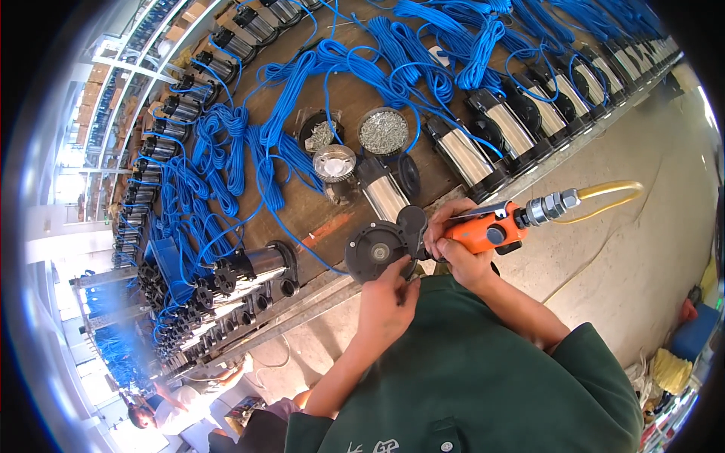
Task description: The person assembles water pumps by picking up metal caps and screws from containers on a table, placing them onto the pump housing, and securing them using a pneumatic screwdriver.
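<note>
A pump with a steel body [383, 192] lies at the bench's near edge, its round black end [369, 251] facing me. My left hand [389, 297] rests at the rim of that black end, its fingers and thumb closed against it; whether a small part is pinched there is hidden. In my right hand [461, 253] is an orange air screwdriver [489, 230], its tip pointing left at the black end beside my left fingertips. A yellow air hose [612, 187] runs off the tool's metal coupling.
Behind the pump stand a bowl of screws [383, 132], a smaller dark bowl [320, 134] and a round metal cup [334, 162]. Blue cable bundles [302, 83] cover the bench [302, 219]. Rows of steel pumps [461, 155] line its edges. Another person [181, 404] is at lower left.
</note>
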A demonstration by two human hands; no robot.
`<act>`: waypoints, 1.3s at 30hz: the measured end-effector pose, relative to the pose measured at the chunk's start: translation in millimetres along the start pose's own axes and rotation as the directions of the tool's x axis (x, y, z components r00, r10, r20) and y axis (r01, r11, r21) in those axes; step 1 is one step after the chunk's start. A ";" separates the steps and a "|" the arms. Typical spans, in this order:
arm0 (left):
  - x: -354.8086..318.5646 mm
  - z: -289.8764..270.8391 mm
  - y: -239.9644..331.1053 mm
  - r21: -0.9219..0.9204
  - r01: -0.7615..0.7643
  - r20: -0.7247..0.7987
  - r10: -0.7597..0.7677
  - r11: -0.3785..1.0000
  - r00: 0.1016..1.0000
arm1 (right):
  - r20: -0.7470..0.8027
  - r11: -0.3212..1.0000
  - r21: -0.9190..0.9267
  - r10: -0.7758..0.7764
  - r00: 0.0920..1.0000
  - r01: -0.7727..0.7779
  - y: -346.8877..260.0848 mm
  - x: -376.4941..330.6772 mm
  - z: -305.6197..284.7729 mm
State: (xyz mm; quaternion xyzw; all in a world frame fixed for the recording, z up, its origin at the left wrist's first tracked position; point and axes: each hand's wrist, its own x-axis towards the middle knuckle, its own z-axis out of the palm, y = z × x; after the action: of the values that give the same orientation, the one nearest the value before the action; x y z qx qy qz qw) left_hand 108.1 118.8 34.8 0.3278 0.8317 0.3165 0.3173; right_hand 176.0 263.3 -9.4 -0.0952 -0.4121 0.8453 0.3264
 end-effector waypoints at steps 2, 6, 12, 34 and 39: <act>-11.8 -10.8 -4.8 -0.374 0.060 -0.149 -0.124 0.925 0.981 | 0.031 0.998 -0.059 0.023 0.999 -0.021 1.8 1.7 2.0; -14.3 -40.2 -43.3 -0.948 -0.227 -0.284 -0.268 0.224 0.921 | 0.101 0.984 -0.164 0.083 0.992 -0.065 -1.5 6.1 14.7; -12.9 -47.6 -113.1 -0.965 -0.263 -0.245 -0.430 0.018 0.869 | 0.192 0.967 -0.254 0.029 0.981 0.021 8.3 8.4 17.4; -22.7 -31.1 -66.7 -0.997 -0.036 -0.051 -0.245 0.065 0.968 | 0.080 0.981 0.175 -0.098 0.992 0.083 -6.7 19.9 89.5; -23.2 -36.4 -65.1 -0.987 -0.083 -0.116 -0.250 0.137 0.961 | 0.043 0.969 0.220 -0.122 0.992 0.110 -2.2 19.1 93.6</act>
State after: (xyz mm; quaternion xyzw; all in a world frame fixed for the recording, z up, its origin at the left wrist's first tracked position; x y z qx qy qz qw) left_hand 72.5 51.9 16.1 -0.0510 0.4695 0.8036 0.3622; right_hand 122.1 216.9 54.5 -0.0112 -0.3312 0.8671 0.3720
